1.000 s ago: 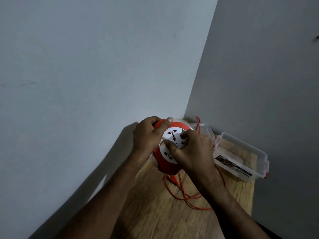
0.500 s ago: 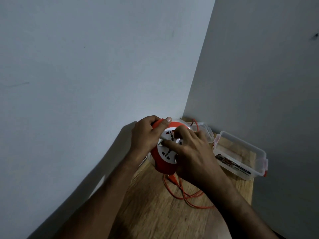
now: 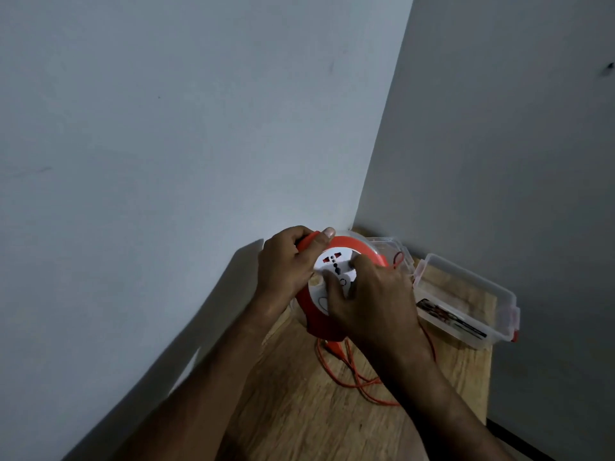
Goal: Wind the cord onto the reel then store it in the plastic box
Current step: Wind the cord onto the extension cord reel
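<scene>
free: near worktop (image 3: 293,410) | blocked: walls (image 3: 199,128) left and behind | box (image 3: 466,301) right | cord (image 3: 352,377) loops centre

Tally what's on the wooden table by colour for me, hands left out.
Orange: 2, the reel and the loose cord
Clear plastic: 2, the open box and a second clear piece behind the reel, likely its lid
Total: 4
</scene>
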A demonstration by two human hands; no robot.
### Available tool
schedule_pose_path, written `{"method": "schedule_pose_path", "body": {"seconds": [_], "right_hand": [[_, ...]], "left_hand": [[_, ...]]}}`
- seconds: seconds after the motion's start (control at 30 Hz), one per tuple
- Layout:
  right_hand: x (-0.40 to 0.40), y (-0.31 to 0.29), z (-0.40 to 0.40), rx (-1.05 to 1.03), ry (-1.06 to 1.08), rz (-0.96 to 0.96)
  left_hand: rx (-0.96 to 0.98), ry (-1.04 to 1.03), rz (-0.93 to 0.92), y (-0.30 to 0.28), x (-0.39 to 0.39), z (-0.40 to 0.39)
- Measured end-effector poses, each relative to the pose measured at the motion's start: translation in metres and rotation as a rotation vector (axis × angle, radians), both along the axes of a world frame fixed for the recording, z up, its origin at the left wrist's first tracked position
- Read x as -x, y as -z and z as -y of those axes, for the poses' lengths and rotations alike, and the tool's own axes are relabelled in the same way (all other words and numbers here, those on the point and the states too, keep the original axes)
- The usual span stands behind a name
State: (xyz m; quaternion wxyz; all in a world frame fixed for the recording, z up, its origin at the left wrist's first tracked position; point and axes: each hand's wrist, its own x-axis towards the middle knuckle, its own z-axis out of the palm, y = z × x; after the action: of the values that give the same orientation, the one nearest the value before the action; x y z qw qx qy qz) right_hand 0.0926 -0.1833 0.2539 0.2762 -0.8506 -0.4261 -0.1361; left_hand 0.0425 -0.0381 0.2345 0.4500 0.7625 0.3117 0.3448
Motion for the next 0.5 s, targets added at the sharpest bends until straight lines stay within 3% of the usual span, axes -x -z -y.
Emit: {"method": "schedule_pose_path", "body": {"seconds": [0.1, 0.2, 0.3, 0.5], "right_hand": [[-0.001, -0.004, 0.012, -0.032, -0.144, 0.282], [-0.009, -0.008, 0.018, 0.227, -0.296, 0.318], [-0.012, -0.006, 0.018, 0.407, -0.31, 0.367], [-0.016, -0.001, 0.013, 0.265, -0.293, 0.323]], "left_hand": [[0.011, 0.01, 0.024, 0.0, 0.002, -0.006], [-0.003, 0.007, 0.018, 0.002, 0.001, -0.007], [-0.013, 0.001, 0.005, 0.006, -0.001, -0.004], [-0.044, 0.01, -0.002, 0.008, -0.001, -0.003]]}}
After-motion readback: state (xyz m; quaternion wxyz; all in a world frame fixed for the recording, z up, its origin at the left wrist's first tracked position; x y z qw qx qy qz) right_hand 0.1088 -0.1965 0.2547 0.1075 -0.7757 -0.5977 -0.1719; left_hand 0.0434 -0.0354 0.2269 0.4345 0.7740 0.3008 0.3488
